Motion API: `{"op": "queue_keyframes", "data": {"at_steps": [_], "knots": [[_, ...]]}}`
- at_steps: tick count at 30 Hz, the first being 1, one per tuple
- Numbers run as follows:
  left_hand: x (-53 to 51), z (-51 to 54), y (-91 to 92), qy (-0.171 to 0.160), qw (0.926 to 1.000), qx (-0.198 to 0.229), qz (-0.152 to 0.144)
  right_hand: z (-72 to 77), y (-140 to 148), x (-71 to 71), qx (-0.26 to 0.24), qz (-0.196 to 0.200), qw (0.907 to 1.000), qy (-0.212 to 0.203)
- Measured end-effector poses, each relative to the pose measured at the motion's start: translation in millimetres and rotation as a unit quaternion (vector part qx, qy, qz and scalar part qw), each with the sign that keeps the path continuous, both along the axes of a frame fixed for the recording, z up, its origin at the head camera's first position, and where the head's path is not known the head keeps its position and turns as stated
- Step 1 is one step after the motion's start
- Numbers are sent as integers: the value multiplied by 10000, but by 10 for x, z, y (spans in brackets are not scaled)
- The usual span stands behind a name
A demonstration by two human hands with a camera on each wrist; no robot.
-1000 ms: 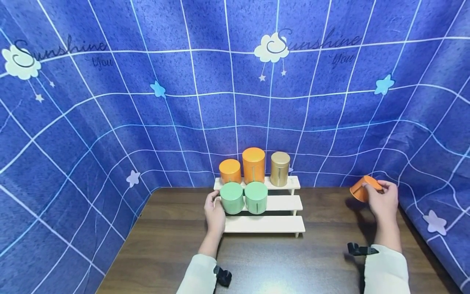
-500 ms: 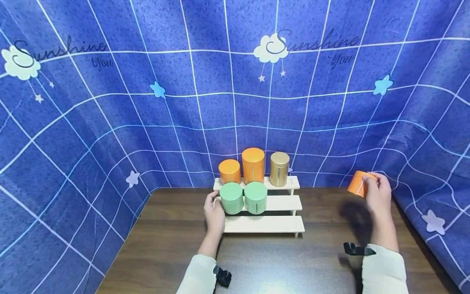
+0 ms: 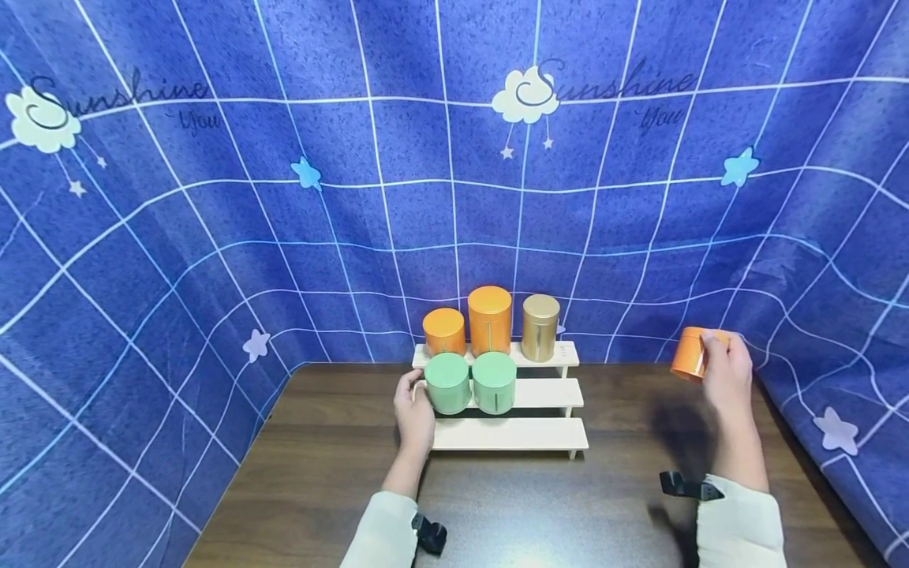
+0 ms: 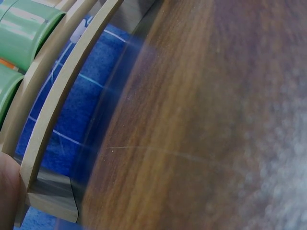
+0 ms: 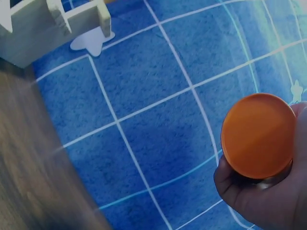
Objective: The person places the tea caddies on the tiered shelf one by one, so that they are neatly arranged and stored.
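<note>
My right hand grips a small orange tin, raised over the table's right side and slightly tilted. Its round orange end faces the camera in the right wrist view. At the left end of a cream three-step rack, my left hand holds the rack's side; its fingertips are partly hidden. Two green tins stand side by side on the middle step. The top step carries a short orange tin, a taller orange tin and a gold tin.
The rack stands near the back edge of a dark wooden table. A blue gridded curtain hangs behind and along both sides. The bottom step and the right part of the middle step are bare.
My right hand has lifted the orange tin a little and moved it left, turning it more upright. The left hand stays at the rack, and the other tins have not moved.
</note>
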State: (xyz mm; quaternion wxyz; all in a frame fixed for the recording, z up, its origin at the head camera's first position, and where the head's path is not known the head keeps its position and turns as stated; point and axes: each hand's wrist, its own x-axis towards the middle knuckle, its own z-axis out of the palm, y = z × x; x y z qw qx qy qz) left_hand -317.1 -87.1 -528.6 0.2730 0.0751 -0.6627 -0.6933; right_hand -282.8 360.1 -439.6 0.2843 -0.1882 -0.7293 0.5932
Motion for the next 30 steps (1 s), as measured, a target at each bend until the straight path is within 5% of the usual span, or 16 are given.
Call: {"op": "queue_keyframes", "data": {"at_steps": [4,13,30], "knots": [[-101,-177,-61,-35,10000,-3,-87,48,-55,34,94,6,9999,102],[-129,-179,-71,-59,9999,-39,-135,177,-229,121,-34,390,9985,370],[-123,-169,-69,-108,9998,-95,-112,238,-387,198,585,819,9931,598]]}}
